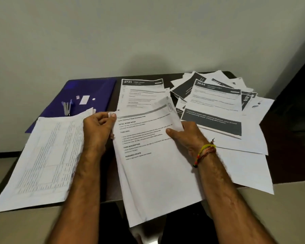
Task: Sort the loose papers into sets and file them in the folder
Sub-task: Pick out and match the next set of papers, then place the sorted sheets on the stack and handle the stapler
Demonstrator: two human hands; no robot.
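Pale wall [148, 32] rises behind a dark desk [289, 166] strewn with sheets. At frame centre, both hands hold a sheaf of printed papers [153, 164]: the left hand [97, 127] pinches its upper left edge, the right hand [186, 136] grips its right edge. A blue folder [88, 90] lies at upper left, tabulated sheets [42, 161] at left, loose papers [218, 106] fanned at upper right.

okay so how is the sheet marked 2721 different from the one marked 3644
The 2721 sheet lies alone and fairly square behind the held stack; the 3644 sheet tops a fanned, messy pile on the right. The 3644 sheet has a dark band across its near end as well; none shows on the 2721 sheet. Both are white prints with dark numbered headers.
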